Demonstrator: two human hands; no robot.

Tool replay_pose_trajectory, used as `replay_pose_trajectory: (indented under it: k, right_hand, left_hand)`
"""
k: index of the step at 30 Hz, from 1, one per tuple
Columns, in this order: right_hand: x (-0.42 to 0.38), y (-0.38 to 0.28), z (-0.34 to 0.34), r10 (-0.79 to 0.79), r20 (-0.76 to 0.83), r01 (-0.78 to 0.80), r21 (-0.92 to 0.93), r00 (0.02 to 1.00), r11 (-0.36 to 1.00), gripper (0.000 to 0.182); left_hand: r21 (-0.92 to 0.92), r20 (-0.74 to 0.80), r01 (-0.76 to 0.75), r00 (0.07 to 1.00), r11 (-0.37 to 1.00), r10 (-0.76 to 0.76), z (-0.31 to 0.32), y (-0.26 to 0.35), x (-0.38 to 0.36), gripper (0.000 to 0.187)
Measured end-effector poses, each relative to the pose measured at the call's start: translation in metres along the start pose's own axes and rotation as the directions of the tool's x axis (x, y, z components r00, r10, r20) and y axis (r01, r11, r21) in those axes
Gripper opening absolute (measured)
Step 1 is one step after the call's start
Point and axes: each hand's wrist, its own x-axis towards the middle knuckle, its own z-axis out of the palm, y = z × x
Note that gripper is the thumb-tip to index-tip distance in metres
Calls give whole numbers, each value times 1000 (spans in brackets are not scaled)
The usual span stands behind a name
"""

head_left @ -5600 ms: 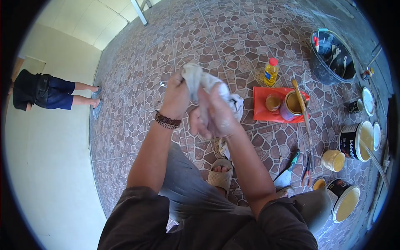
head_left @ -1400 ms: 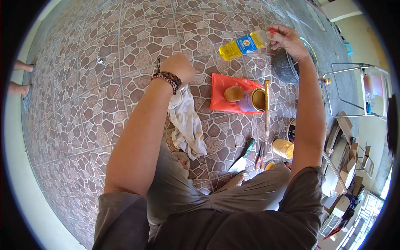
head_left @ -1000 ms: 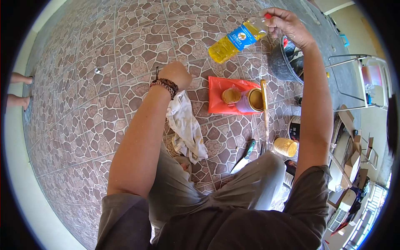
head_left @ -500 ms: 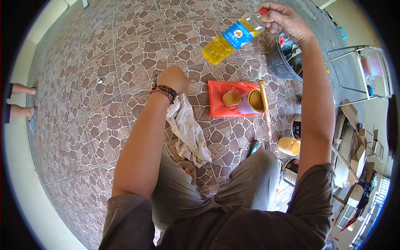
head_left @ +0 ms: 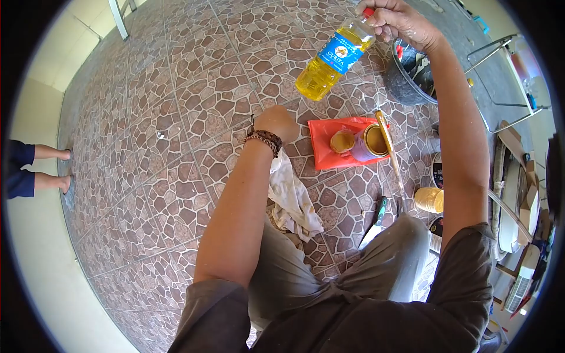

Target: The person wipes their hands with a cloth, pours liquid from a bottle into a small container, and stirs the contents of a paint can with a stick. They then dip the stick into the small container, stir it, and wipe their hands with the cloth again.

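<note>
My right hand [head_left: 401, 25] grips a clear plastic bottle [head_left: 335, 57] by its red cap and neck. Yellow liquid fills much of the bottle, which has a blue label and slants with its base toward the lower left. My left hand [head_left: 279, 125], wearing a braided bracelet, is closed in a fist with its fingers hidden. A stained white cloth [head_left: 294, 197] hangs down from beneath it. Between the hands and my knees, an open tin [head_left: 374, 140] and its lid [head_left: 342, 142] rest on a red plastic sheet [head_left: 321, 150], and a brush with a long handle [head_left: 391, 156] leans against the tin.
A putty knife [head_left: 375, 223] with a green handle lies by my knee. To its right is a yellowish jar [head_left: 429, 200]. A dark bucket [head_left: 406, 85] stands at the upper right near a metal-framed table [head_left: 512, 73]. Another person's legs [head_left: 50, 165] show at the left wall.
The view has shifted, so most things appear farther right. My left hand and the cloth have moved right, nearer the red sheet. The bottle stays in my right hand; the putty knife shows more fully.
</note>
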Motion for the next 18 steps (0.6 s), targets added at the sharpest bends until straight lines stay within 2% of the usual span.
replay_pose_trajectory:
  k: [1, 8, 11, 18]
  right_hand:
    - [-2, -1, 0, 5, -22, -4, 20, 1000, 1000, 29]
    - [-12, -15, 5, 11, -44, -9, 45, 999, 999, 28]
    - [-13, -13, 3, -28, -32, 32, 101, 999, 994, 27]
    - [-21, -20, 5, -19, -42, 22, 67, 999, 997, 28]
  left_hand:
    - [47, 8, 1, 1000, 999, -1, 0, 2, 0, 32]
    - [84, -4, -8, 1000, 996, 8, -3, 9, -10, 32]
    - [31, -19, 24, 1000, 999, -24, -3, 15, -15, 33]
    - [7, -50, 59, 997, 998, -59, -10, 15, -25, 36]
